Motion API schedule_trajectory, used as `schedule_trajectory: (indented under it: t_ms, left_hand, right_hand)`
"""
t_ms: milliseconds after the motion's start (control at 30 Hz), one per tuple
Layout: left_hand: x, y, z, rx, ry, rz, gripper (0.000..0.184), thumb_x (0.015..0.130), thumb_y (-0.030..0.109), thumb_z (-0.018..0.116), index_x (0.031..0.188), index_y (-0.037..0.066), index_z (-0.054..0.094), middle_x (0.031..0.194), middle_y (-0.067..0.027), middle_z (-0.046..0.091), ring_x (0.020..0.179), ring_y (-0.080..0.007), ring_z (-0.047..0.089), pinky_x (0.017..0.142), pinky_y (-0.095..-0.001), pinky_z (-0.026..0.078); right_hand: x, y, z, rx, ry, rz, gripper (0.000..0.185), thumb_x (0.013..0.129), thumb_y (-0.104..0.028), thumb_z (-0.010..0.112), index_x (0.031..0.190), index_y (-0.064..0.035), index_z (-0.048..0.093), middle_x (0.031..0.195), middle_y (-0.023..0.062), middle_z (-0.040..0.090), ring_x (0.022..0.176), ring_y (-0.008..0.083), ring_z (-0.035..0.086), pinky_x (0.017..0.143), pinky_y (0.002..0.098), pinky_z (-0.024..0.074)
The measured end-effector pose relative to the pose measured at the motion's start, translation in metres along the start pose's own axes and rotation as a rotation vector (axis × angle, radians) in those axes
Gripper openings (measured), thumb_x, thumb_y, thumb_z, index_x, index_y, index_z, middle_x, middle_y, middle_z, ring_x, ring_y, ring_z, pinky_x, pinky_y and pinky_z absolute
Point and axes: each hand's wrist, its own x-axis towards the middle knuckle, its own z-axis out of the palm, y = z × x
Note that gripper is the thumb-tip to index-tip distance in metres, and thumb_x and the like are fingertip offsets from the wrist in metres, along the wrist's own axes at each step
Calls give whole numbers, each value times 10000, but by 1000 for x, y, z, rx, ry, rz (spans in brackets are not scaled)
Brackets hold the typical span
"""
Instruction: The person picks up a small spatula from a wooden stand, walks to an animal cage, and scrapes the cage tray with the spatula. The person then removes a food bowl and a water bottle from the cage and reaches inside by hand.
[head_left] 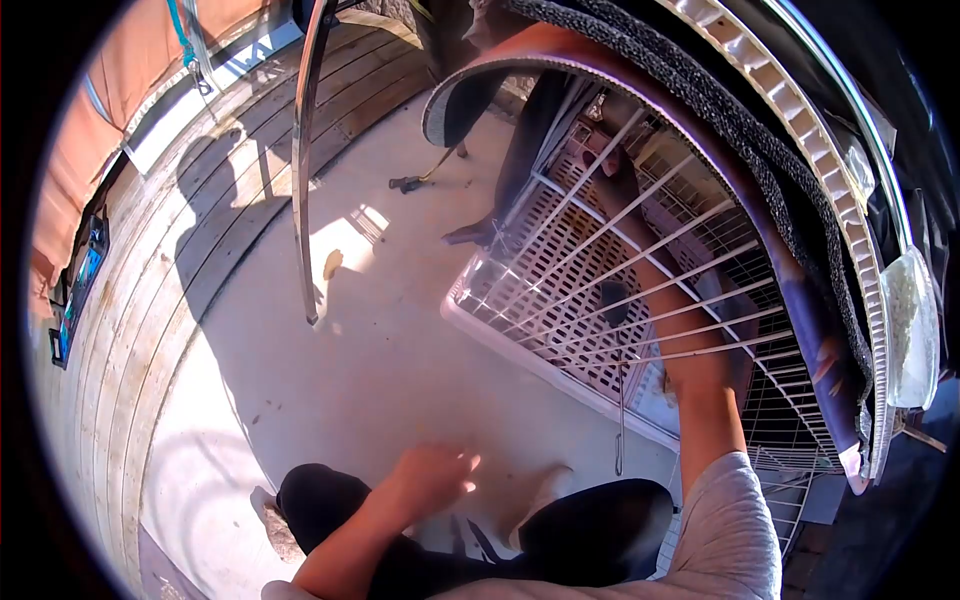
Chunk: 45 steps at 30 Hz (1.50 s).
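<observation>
My left hand (432,484) is over my lap near my left knee, its fingers curled in, with nothing visible in them. My right arm reaches into a white wire cage (640,262). Far inside, my right hand (612,175) is in shade behind the bars, close to the cage's far end; its grip is hard to make out. Below that arm lies a pale slatted plastic floor grate (570,260) in a white tray base (540,352). A small dark round thing (613,297) shows between the bars. A thin metal hook (619,440) hangs down at the cage's near side.
Curved panels with a black foam edge (800,190) lean over the cage on the right. A thin upright strip (303,160) stands on the pale floor (370,370). Wooden planks (150,330) run along the left, beside an orange cloth (85,190). A small dark tool (405,184) lies beyond.
</observation>
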Motion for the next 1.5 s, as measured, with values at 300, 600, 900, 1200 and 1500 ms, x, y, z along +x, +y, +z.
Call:
schedule_trajectory:
  t_ms: [300,600,900,1200,1500]
  left_hand:
    - [-72,-6,26,-37,128,-276,359,822,296,667,1124,116,599,1036,-92,626,1012,-291,600,907,-399,455]
    - [-78,15,39,-57,147,-262,290,812,270,665,1040,112,581,974,-96,598,969,-300,595,836,-412,463]
    - [-66,20,26,-67,148,-213,299,823,267,660,1060,100,587,1017,-102,603,992,-297,595,852,-404,461]
    - [-37,24,20,-6,20,-136,317,802,272,683,1060,107,602,1006,-97,613,972,-295,601,852,-401,468]
    - [-64,54,70,-479,23,-253,373,829,203,636,1177,80,591,1081,-132,630,959,-340,622,828,-415,502]
  right_hand:
    - [46,35,21,62,-39,222,374,908,-333,614,1100,-14,577,939,90,580,810,192,542,699,325,436]
    - [53,57,22,134,-72,377,355,903,-359,607,1020,-25,593,810,77,554,683,178,514,599,312,412]
    - [51,85,18,209,-48,520,353,898,-386,599,939,-36,609,681,63,529,557,164,485,499,299,388]
    - [-43,143,4,648,8,685,353,885,-422,589,830,-73,608,520,38,450,385,139,383,368,279,300]
    - [-309,69,-44,585,-130,1242,239,799,-317,655,763,-156,483,547,-11,412,371,136,354,369,334,358]
